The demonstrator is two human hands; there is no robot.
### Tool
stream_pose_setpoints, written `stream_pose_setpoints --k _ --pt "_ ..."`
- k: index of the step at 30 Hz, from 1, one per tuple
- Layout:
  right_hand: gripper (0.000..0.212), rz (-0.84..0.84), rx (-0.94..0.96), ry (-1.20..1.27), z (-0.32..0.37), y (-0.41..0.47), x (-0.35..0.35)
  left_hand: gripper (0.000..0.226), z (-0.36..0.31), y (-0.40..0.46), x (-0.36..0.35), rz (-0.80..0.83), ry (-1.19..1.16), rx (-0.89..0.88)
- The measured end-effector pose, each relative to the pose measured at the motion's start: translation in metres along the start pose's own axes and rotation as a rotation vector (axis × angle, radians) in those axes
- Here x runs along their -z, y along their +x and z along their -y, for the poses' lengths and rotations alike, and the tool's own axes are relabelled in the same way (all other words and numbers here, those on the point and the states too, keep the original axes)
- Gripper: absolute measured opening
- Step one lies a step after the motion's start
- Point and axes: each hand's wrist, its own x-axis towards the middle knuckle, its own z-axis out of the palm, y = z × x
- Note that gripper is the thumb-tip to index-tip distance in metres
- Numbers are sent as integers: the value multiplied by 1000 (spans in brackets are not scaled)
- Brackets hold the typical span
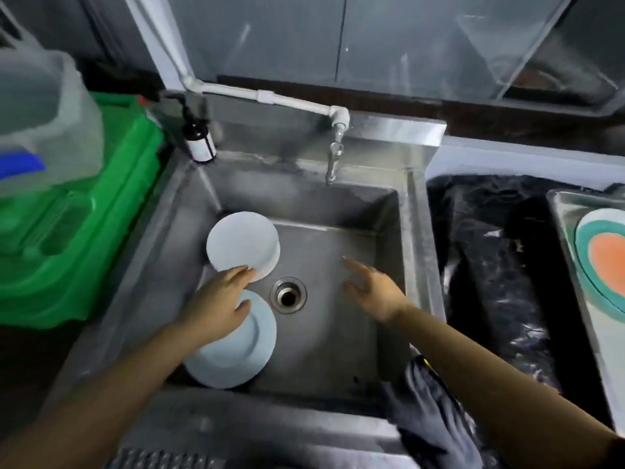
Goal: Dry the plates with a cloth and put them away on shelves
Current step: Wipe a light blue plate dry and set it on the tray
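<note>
Head view: a stainless steel sink with a wall tap stands between a green crate on the left and a black-lined bin on the right. A dark soap bottle sits on the sink's back left corner.

Both plates lie in the basin, left of the drain. The upper plate appears to lean against the left wall; the lower plate lies nearer the front edge. A dark cloth hangs over the front right rim, untouched.

The step in hand is judged to be the first pickup, before any drying. The left hand reaches in, fingers extended; their tips touch the upper plate's lower edge, with the palm over the lower plate. Whether it grips either cannot be told. The right hand hovers spread and empty over the bare basin floor, apart from both plates.

Next move calls for a firm hold on one wet plate, lifting it clear, then taking the cloth.
</note>
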Motion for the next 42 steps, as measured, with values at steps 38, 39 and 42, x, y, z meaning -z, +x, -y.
stream_pose_setpoints --k 38,39,42 --pt "58 508 -644 321 -28 177 -284 75 237 70 -205 150 -423 1077" --pt "59 498 -639 313 -29 175 -284 67 237 69 -204 155 -430 1072" --pt "59 445 -607 220 -31 166 -275 51 228 67 -194 193 -405 1012"
